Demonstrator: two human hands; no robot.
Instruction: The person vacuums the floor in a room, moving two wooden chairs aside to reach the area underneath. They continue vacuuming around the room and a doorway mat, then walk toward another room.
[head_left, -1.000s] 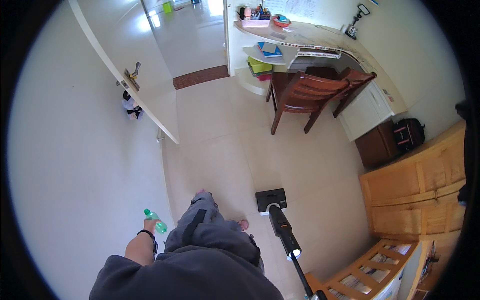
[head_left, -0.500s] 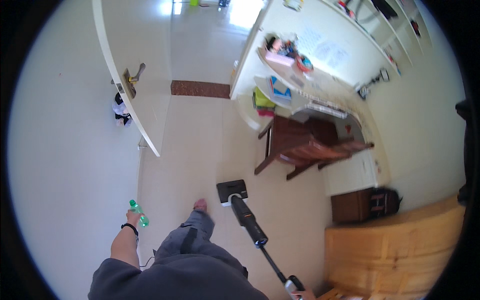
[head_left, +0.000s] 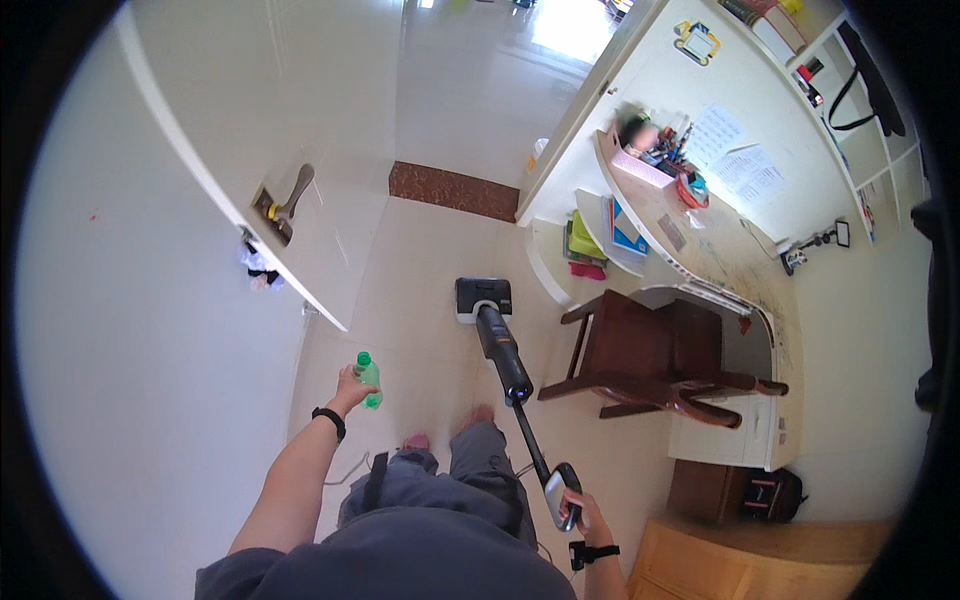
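My left hand (head_left: pixel 350 392) is wrapped round a clear green plastic bottle with a green cap (head_left: pixel 367 381), held out in front of me on the left. At the lower right, my right hand (head_left: pixel 580 507) grips the handle of a black and grey stick floor cleaner (head_left: pixel 505 365). Its thin pole slants forward and left to the wide black cleaning head (head_left: pixel 484 300), which rests on the pale tiled floor (head_left: pixel 430 270). Both my feet show below the bottle and the cleaner's body.
An open white door (head_left: pixel 330 215) stands on the left, past it a doorway with a brown stone sill (head_left: pixel 452 191). To the right, a dark wooden chair (head_left: pixel 640 350) faces a cluttered curved desk (head_left: pixel 720 235). Wooden furniture (head_left: pixel 720 565) and a dark backpack (head_left: pixel 775 497) are at lower right.
I have moved forward toward the doorway. The cleaner's head has slid ahead over the floor, my right hand has come further into view, and the bottle has moved forward and right.
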